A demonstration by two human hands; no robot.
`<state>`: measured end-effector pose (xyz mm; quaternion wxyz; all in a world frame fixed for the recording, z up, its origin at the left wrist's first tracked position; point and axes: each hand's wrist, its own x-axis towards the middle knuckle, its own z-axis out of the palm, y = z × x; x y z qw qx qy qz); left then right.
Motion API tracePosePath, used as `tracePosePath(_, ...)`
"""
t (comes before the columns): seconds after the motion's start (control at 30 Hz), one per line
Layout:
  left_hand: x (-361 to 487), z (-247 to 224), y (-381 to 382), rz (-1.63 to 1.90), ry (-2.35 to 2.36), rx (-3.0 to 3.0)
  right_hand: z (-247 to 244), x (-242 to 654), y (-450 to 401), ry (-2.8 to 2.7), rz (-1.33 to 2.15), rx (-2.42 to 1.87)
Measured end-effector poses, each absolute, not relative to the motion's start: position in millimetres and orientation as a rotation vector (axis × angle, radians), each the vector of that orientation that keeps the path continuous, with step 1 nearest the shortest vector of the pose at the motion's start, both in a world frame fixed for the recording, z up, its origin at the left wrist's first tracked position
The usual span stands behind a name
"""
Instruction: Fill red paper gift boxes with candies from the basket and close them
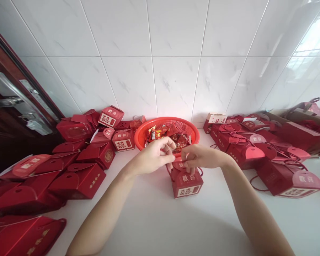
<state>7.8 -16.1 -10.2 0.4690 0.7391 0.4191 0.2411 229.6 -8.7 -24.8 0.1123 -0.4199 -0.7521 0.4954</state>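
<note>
Just in front of the basket [197,137], steady the box [187,181] lightly, left hand [150,156] opposite right hand [206,157] (can't tell if either pinches).

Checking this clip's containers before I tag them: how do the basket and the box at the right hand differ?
The basket is round with holed walls; the box is angular with flat sides.
The basket is open, showing wrapped sweets; the box's folded top hides its inside.
The basket is wider and unprinted where visible; the box bears printed characters.
Both are red.
</note>
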Motion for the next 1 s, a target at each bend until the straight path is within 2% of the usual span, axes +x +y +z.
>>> tracePosePath(0.17, 14, -7, -22, 0.795, 0.732, 1.611, -15, 227, -20, -1.888, 1.322, -1.127)
tracePosePath(0.43, 19, -13, -30, 0.853, 0.574, 1.522, -10, 223, -31, -1.827, 1.222, -1.071)
tracePosePath(0.57, 25, -18, -34, 0.849, 0.558, 1.513, -9, 221, -35, -1.823, 1.144, -1.161)
tracePosePath(0.8, 33, -18, -43, 0.877, 0.509, 1.62, -19, 205, -43, -1.807, 0.568, -1.424)
tracePosePath(1.0, 41, -37, -38, 0.91, 0.715, 1.959, -14, 217, -50, -1.683, 0.574, -1.335)
